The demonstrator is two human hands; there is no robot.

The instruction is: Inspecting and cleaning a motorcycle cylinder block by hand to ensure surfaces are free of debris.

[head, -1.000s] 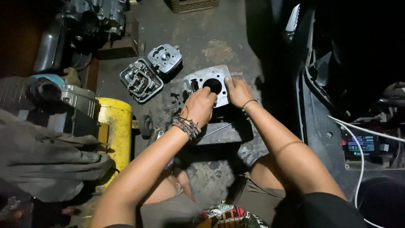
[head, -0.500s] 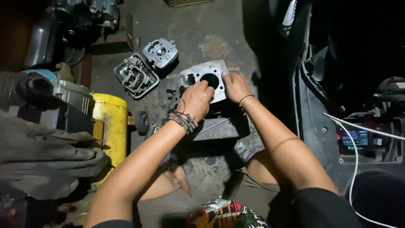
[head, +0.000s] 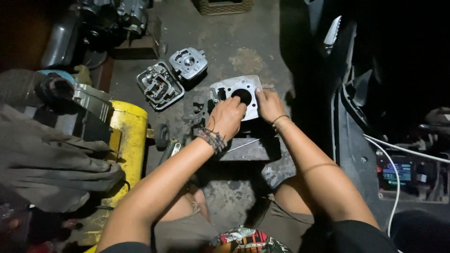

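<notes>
Can't make out much under the left hand (head: 228, 118): covers the lower left corner of the metal cylinder block (head: 239, 93), fingertips lost against the bore's dark rim. Right hand (head: 268, 104) hides the block's right edge, so no telling how the fingers grip underneath. Block's base swallowed by shadow too. Upper right of the frame pretty much pure black, just vague plastic panels. Woven basket (head: 224, 5) chopped off by the top edge. Dark engine (head: 115, 21) in the upper left half lost in gloom and cut by the edge. Small lit screen (head: 397, 172) at right too tiny and blurry to read. Yellow tank (head: 123, 145) runs off the bottom.
</notes>
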